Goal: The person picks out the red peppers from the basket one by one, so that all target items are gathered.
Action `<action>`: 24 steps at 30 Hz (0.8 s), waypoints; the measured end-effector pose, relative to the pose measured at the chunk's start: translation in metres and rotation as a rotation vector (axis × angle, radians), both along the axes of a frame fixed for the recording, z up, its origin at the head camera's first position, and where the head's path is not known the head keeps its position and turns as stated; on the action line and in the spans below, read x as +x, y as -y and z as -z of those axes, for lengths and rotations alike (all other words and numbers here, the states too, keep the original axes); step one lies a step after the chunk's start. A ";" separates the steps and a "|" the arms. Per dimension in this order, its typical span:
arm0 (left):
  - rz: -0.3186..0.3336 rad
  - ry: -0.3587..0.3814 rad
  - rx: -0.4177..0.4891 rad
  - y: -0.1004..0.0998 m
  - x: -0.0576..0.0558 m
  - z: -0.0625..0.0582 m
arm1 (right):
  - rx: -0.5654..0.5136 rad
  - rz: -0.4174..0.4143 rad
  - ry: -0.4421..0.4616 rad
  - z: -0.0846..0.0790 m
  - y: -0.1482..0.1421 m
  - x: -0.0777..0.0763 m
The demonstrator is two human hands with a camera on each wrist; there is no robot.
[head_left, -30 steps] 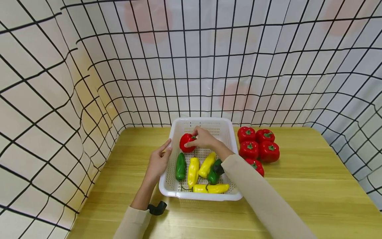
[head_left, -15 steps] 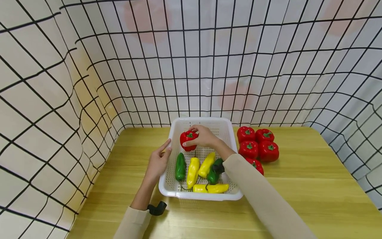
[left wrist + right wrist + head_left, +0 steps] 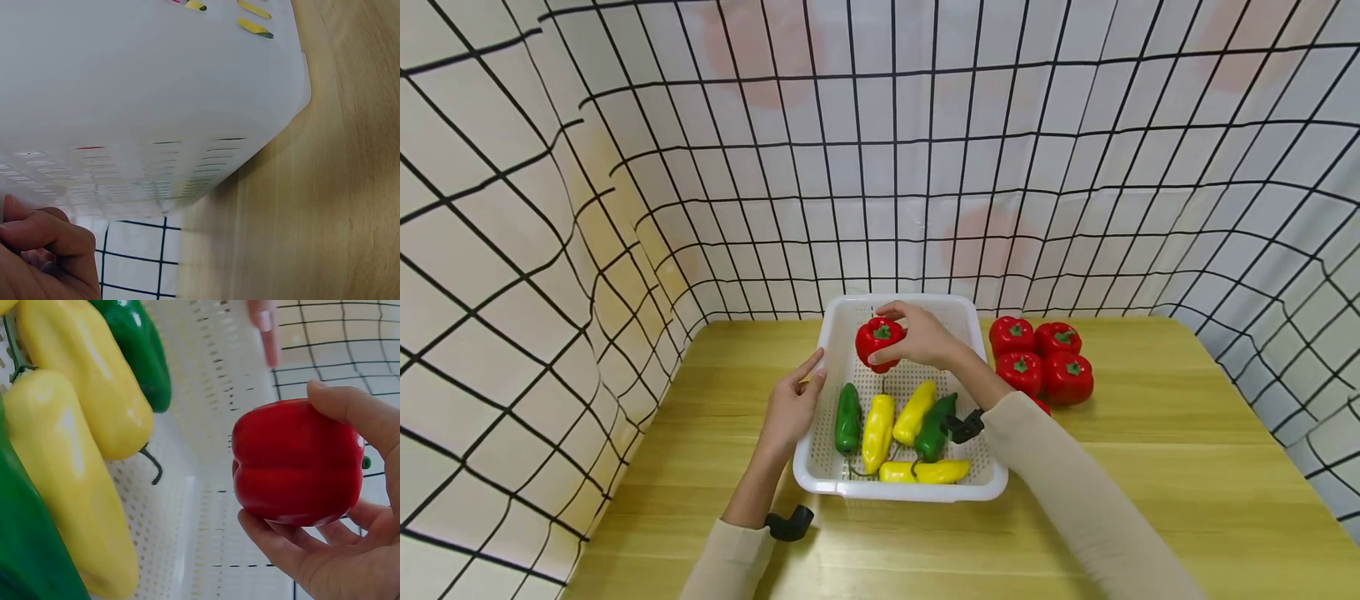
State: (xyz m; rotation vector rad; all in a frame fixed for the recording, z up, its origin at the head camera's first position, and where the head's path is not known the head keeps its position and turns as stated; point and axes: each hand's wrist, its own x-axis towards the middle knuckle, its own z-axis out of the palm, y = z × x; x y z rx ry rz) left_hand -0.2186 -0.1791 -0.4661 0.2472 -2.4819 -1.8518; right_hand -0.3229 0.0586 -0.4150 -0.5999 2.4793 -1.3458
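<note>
In the head view my right hand (image 3: 925, 340) holds a red bell pepper (image 3: 876, 340) over the far left part of a white plastic basket (image 3: 898, 492). The right wrist view shows the thumb on one side of the pepper (image 3: 297, 465) and curled fingers on the other; its green stem faces the palm. My left hand (image 3: 793, 407) grips the basket's left rim, with several fingers (image 3: 59, 234) bent beside the outer wall. Inside the basket lie yellow peppers (image 3: 877, 433) and two long green peppers, one at the left (image 3: 847, 421) and one at the right (image 3: 934, 429).
Several red bell peppers (image 3: 1067, 377) stand grouped right of the basket, one partly hidden by the right sleeve. A wooden table (image 3: 1150, 483) carries everything. Black-lined grid wall (image 3: 917, 167) closes the back and sides. Each wrist wears a black camera mount (image 3: 790, 523).
The right hand has lifted the red bell pepper and shifted it slightly right, turning its stem upward. The left hand stays at the rim. The head view has shifted slightly.
</note>
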 end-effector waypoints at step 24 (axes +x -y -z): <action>-0.006 0.015 0.004 -0.002 0.002 -0.002 | -0.154 0.047 -0.015 -0.031 -0.074 0.046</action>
